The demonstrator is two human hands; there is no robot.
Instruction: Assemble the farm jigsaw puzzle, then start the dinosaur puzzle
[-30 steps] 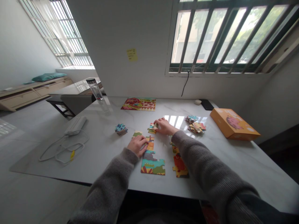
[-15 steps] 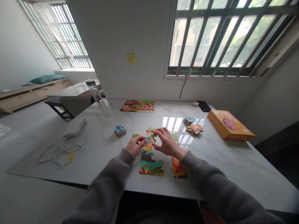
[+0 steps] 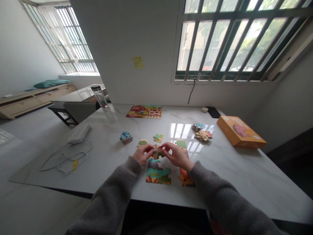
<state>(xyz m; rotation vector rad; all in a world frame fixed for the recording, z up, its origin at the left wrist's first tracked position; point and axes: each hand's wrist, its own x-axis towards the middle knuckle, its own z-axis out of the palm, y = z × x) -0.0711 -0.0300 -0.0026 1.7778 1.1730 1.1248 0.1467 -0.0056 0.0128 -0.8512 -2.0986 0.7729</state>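
Observation:
My left hand point(image 3: 142, 154) and my right hand point(image 3: 175, 156) meet above the middle of the table, fingers pinched on a small jigsaw puzzle piece point(image 3: 156, 148) between them. The fingertips partly cover it. Just below lies a joined section of puzzle point(image 3: 158, 175) with teal, green and yellow parts. A second joined strip point(image 3: 186, 179), orange and green, runs beneath my right wrist and is partly hidden. One loose puzzle piece point(image 3: 158, 137) rests beyond my fingertips. Another green and cream piece point(image 3: 142, 142) lies beyond my left hand.
A stack of blue pieces point(image 3: 126, 137) stands on the left, with pale piles point(image 3: 203, 135) on the right. Farther back are a finished-looking farm picture point(image 3: 144, 111), a glass bottle point(image 3: 99, 97) and a phone point(image 3: 214, 112). An orange box point(image 3: 241, 132) sits right; a white cable point(image 3: 64, 156) lies left.
My right hand has come down and left from a wide finger spread to a pinch. Both hands now hold the piece together, and the loose piece beyond them has come into full view.

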